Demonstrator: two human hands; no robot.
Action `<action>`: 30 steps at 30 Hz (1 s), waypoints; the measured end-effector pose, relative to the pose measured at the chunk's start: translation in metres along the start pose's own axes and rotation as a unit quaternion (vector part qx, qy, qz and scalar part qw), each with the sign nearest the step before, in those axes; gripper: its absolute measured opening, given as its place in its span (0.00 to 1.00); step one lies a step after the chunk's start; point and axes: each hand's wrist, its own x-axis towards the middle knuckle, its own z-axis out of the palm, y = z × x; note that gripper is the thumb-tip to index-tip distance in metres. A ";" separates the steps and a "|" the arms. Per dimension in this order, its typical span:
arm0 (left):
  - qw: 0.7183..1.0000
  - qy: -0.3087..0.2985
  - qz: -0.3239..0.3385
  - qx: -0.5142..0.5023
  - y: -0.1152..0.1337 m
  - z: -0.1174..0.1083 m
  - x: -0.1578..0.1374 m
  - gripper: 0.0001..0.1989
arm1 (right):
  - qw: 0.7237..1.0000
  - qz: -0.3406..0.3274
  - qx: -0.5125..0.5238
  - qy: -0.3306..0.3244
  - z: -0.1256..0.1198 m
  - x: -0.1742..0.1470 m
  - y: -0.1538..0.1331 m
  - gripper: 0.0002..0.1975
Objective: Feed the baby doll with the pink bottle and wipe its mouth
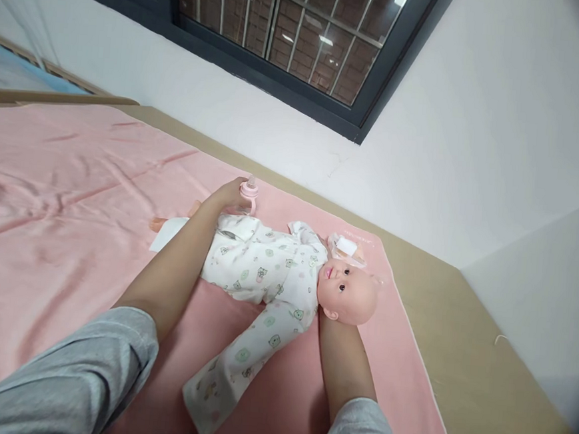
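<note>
A baby doll (348, 292) lies on its back, dressed in a white long-sleeved top (260, 261) with small animal prints. My left hand (233, 196) is closed around a baby bottle (249, 190) with a pink collar, a pink handle and a clear teat, just beyond the doll's body. My right forearm (341, 355) reaches under the doll's head and neck. The right hand is hidden there, so its fingers do not show. One sleeve of the top stretches toward me. A white diaper-like piece (168, 233) shows by the doll's legs, partly behind my left forearm.
The doll rests on a pink sheet (83, 227) over a wooden surface (429, 288). Beside its head lies a clear plastic packet (346, 248) with a white label. A white wall (286, 136) and a dark-framed window (300, 84) stand behind.
</note>
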 end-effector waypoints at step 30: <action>0.982 0.087 0.048 -0.159 0.071 -0.001 -0.025 0.29 | 0.971 0.201 -0.111 -0.068 0.009 0.000 0.006 0.15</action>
